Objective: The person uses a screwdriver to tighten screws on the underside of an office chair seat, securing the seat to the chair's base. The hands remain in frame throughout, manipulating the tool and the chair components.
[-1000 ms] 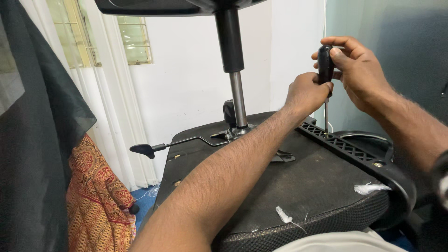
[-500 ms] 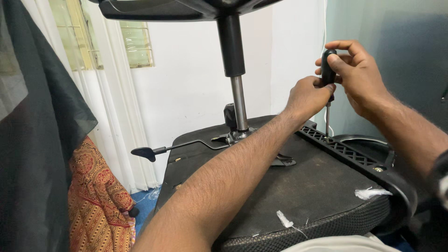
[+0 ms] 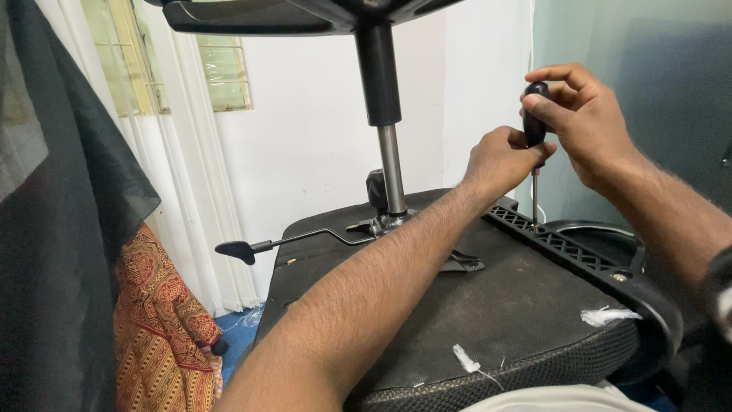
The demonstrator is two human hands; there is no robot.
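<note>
An office chair lies upside down, its black seat underside (image 3: 488, 305) facing up and its gas-lift column (image 3: 385, 114) rising to the base above. A screwdriver (image 3: 535, 130) with a black handle stands upright, its tip on the ribbed black plastic bracket (image 3: 560, 244) at the seat's right edge. My right hand (image 3: 583, 122) wraps the top of the handle. My left hand (image 3: 499, 156) grips the lower handle and shaft.
A height lever with a black paddle (image 3: 238, 250) sticks out to the left. Scraps of white material (image 3: 608, 316) lie on the seat. Dark cloth (image 3: 61, 229) and orange patterned fabric (image 3: 156, 328) hang at the left. A white wall and curtain stand behind.
Both hands have stayed on the screwdriver at the bracket; the grip on the handle shifted slightly. The view has drifted a little.
</note>
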